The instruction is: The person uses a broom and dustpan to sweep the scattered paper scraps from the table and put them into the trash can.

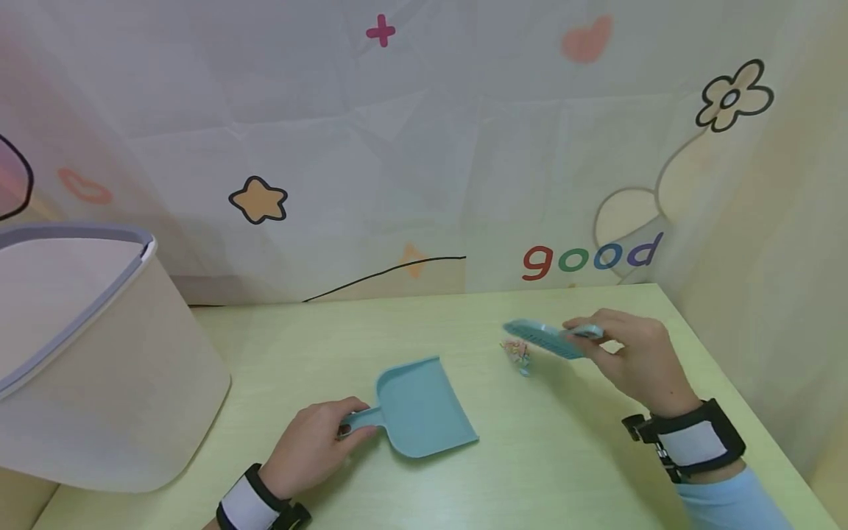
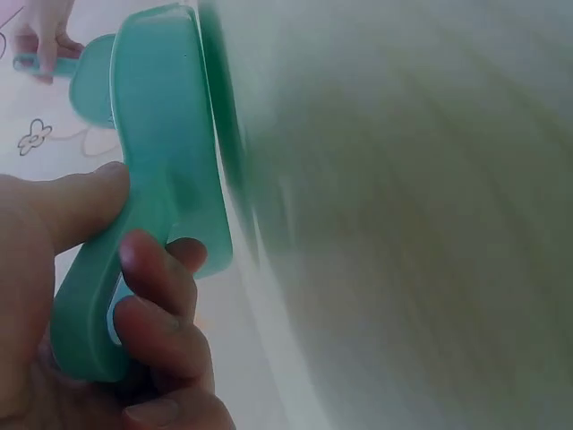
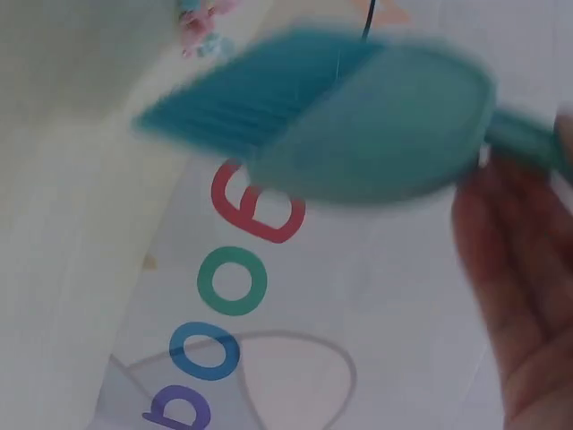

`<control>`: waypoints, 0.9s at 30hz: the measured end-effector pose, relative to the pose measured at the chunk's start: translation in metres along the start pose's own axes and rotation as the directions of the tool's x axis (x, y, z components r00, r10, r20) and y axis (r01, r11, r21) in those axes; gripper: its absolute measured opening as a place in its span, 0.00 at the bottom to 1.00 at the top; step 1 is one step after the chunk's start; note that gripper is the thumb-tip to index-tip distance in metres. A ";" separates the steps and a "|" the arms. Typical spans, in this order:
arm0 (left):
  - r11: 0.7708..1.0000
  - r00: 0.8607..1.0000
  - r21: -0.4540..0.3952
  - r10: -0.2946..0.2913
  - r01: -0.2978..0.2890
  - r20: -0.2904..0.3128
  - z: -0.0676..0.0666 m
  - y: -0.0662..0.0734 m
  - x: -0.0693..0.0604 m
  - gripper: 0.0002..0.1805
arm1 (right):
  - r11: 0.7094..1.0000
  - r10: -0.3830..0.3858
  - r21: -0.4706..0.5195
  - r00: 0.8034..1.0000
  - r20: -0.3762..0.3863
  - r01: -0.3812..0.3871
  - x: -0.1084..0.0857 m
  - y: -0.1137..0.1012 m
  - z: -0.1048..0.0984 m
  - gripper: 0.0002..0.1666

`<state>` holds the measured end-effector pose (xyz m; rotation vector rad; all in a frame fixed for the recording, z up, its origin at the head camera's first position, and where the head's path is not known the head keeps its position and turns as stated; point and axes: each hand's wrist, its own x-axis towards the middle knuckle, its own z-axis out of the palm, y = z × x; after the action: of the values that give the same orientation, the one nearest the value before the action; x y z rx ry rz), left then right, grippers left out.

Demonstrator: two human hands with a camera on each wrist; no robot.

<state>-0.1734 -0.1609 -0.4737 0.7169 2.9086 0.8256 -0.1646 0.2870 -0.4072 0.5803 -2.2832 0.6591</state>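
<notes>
My left hand (image 1: 322, 442) grips the handle of a small blue-green dustpan (image 1: 424, 408), whose wide edge faces right, low over the table. In the left wrist view, fingers and thumb wrap the dustpan's handle (image 2: 85, 313). My right hand (image 1: 632, 353) holds a matching hand brush (image 1: 543, 337) by its handle, raised above the table. Just below the brush head lies a small heap of pink and blue scraps (image 1: 517, 353). The right wrist view shows the brush's bristles (image 3: 260, 90) blurred, apart from the scraps (image 3: 204, 22).
A large white bin (image 1: 119, 383) with a grey-violet rim stands at the left of the pale table (image 1: 530, 471). Behind the table hangs a printed cloth (image 1: 411, 147); a plain curtain (image 1: 782, 258) borders the right side.
</notes>
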 end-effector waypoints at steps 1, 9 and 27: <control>1.000 1.000 0.009 0.002 -0.002 0.004 0.000 0.000 0.000 0.09 | 0.998 -0.049 0.042 0.997 0.054 0.047 -0.002 0.001 -0.001 0.17; 1.000 1.000 0.026 0.015 -0.015 0.012 0.000 0.001 0.002 0.08 | 0.960 -0.245 0.193 0.944 0.222 0.204 -0.006 -0.007 0.001 0.21; 1.000 1.000 0.019 0.011 -0.011 0.008 0.000 0.006 -0.001 0.08 | 0.979 -0.192 -0.045 0.975 0.115 0.198 -0.008 -0.002 0.005 0.32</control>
<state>-0.1700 -0.1566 -0.4712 0.7372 2.9120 0.7950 -0.1607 0.2843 -0.4150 0.8199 -2.2997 0.4759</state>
